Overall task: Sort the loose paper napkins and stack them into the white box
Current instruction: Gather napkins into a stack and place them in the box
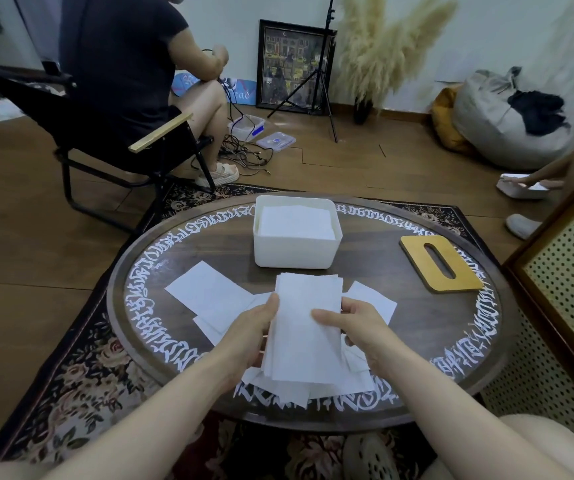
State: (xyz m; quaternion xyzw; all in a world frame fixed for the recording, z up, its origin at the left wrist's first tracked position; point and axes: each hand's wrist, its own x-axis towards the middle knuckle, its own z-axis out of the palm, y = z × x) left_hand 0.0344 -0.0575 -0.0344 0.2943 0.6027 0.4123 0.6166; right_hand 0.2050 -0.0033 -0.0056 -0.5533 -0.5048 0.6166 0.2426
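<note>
A stack of white paper napkins [304,327] is held just above the round dark table [400,327]. My left hand [249,336] grips its left edge and my right hand [356,332] grips its right edge, thumb on top. More loose napkins [206,292] lie spread on the table to the left, right and under the stack. The white box [296,251] stands beyond the stack near the table's far side, with napkins lying flat inside it.
A yellow wooden lid with a slot [441,263] lies on the table's right. A person sits in a black folding chair [105,140] at the back left. Another person's hand [548,178] reaches from the right. A perforated cabinet [569,271] stands close on the right.
</note>
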